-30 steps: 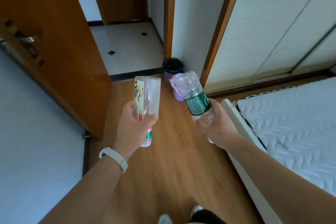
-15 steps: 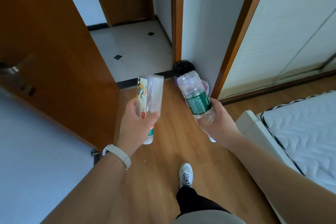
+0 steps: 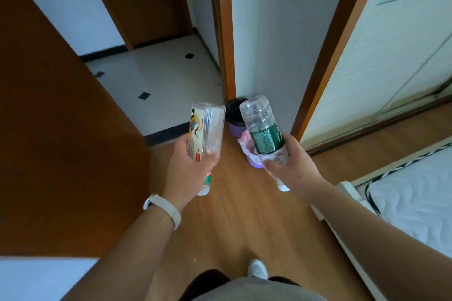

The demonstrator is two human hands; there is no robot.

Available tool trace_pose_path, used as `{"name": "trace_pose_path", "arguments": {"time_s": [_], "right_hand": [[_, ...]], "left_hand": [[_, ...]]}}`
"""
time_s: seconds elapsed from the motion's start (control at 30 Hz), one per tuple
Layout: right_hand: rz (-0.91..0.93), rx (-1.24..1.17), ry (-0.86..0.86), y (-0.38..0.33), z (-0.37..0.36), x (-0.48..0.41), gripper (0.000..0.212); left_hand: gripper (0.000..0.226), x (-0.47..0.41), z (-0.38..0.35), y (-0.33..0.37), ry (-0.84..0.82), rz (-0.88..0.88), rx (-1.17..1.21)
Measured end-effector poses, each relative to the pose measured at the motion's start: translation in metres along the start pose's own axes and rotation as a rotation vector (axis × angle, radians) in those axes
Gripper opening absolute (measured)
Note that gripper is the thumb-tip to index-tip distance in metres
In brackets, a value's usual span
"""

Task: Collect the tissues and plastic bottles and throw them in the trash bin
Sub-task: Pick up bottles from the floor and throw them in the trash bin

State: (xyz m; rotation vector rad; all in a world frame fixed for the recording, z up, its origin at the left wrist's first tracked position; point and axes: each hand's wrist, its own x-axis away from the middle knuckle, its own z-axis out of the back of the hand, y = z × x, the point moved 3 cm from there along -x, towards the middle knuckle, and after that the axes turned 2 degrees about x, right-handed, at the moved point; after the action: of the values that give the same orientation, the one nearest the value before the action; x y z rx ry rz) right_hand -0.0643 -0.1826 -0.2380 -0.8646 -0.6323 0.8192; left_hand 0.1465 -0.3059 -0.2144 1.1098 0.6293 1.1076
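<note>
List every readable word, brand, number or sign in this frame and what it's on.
Nothing reads clearly.
Green label on the round bottle in the right hand: white print, too blurred to read.
Colourful label on the square bottle in the left hand: small print and a red patch, too small to read.
Wristband: no marking visible.

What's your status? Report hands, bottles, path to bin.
Left hand grips square clear bottle. Right hand grips green-label bottle. Black-lined bin and pink-lined bin ahead by wall. Open door left, bed right.
</note>
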Motion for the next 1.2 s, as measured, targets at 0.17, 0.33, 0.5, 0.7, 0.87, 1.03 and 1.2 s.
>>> {"name": "trace_pose_path", "arguments": {"time_s": [0.17,0.33,0.5,0.7,0.87,1.03,1.2], "right_hand": [[-0.071,0.021,0.068,-0.009,-0.003,-0.053,0.07],[-0.151,0.071,0.157,-0.009,-0.016,-0.109,0.067],[-0.301,0.091,0.29,-0.006,-0.032,-0.161,0.066],[-0.429,0.128,0.394,-0.012,-0.057,-0.237,0.068],[-0.505,0.058,0.46,-0.011,-0.069,-0.285,0.064],[-0.559,0.051,0.471,0.023,-0.07,-0.318,0.068],[-0.634,0.007,0.43,0.106,-0.086,-0.359,0.069]], "left_hand": [[0.059,-0.066,-0.009,0.006,-0.052,-0.017,0.045],[0.059,-0.152,-0.023,-0.01,-0.14,-0.011,0.034],[0.057,-0.243,-0.04,-0.022,-0.298,-0.025,0.001],[0.056,-0.364,-0.054,-0.03,-0.469,-0.045,-0.012],[0.057,-0.424,-0.071,-0.036,-0.525,-0.049,-0.029],[0.062,-0.462,-0.105,-0.057,-0.504,-0.054,-0.072],[0.059,-0.493,-0.164,-0.106,-0.546,-0.024,-0.165]]}}
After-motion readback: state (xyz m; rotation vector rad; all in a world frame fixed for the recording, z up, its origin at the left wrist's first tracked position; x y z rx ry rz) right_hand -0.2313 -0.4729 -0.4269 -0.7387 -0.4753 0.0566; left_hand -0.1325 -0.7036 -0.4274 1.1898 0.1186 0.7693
